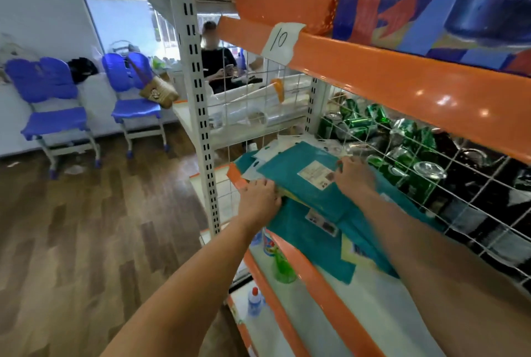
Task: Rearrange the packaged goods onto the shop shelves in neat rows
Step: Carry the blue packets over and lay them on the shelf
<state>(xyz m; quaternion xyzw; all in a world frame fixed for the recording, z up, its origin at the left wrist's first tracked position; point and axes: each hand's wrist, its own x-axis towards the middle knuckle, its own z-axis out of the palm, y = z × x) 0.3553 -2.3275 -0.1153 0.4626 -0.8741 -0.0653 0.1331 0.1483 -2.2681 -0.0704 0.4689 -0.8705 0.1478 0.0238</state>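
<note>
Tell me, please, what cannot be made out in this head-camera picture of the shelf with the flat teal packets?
- White printed label on the top flat teal packet: text too small and blurred.
- Left hand fingertips: tucked at the packet's edge, grip unclear.
- Green cans: partly hidden behind the white wire grid.
- Big blue printed pack: cut off by the frame's top and right edges.

One wide-angle head view looks forward and down along both forearms, close to the orange-edged shelf [321, 279] at right, with floor and chairs [54, 109] far left.
</note>
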